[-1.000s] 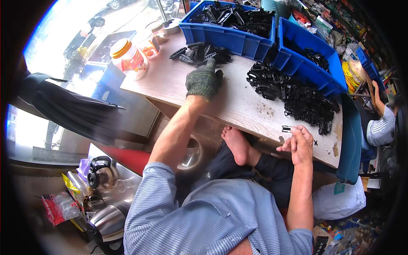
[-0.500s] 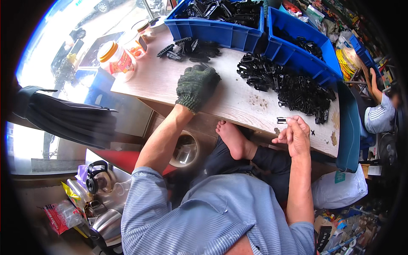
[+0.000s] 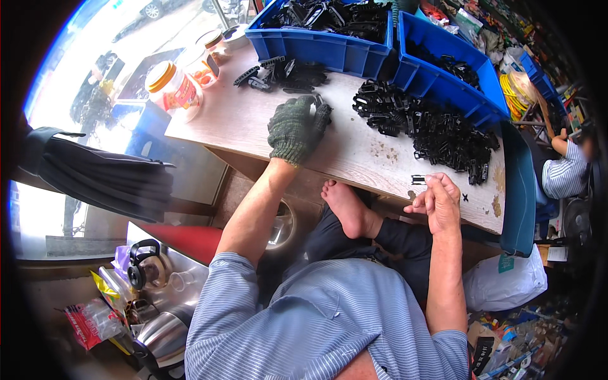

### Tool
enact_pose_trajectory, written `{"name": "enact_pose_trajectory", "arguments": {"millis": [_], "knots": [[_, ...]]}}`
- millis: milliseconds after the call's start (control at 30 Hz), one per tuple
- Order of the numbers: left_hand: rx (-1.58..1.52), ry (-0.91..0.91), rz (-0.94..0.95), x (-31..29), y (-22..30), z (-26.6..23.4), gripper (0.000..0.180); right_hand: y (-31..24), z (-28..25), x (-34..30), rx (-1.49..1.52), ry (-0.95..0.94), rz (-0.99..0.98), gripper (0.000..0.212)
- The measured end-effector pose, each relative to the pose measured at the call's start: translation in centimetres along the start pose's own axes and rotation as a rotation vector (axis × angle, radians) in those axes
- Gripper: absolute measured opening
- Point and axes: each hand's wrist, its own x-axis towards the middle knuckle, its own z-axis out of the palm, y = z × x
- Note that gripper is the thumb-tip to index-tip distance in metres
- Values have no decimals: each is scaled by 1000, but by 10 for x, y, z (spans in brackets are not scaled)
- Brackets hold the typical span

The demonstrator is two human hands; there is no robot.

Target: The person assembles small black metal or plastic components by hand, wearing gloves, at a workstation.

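Note:
My left hand (image 3: 295,130), in a dark green knitted glove, is over the table with its fingers curled. Dark shapes show at its fingertips; whether they are a held part or the glove's shaded side is unclear. Just beyond it lies a small group of black plastic parts (image 3: 304,77). My bare right hand (image 3: 442,201) is closed in a pinch by the table's front edge. At its fingertips is a small black frame-shaped plastic part (image 3: 418,180). A larger heap of black plastic parts (image 3: 437,136) lies beyond the right hand.
Two blue bins (image 3: 329,50) of black parts line the table's far side. Orange-lidded jars (image 3: 171,88) stand at the left. A small black cross-shaped piece (image 3: 465,197) lies right of my right hand. My bare foot (image 3: 347,209) is below the edge. Another person (image 3: 565,171) is far right.
My left hand has shifted slightly to the right and turned, and more dark shape shows at its fingertips. My right hand and the small part stay nearly in place.

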Motion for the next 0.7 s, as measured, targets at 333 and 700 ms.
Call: {"name": "enact_pose_trajectory", "arguments": {"millis": [333,700], "knots": [[240,-194,-50,5,22,8,44,-3,6,-2,39,16,-8,13],[269,-186,-28,3,35,8,48,-3,4,-2,46,31,-3,13]]}}
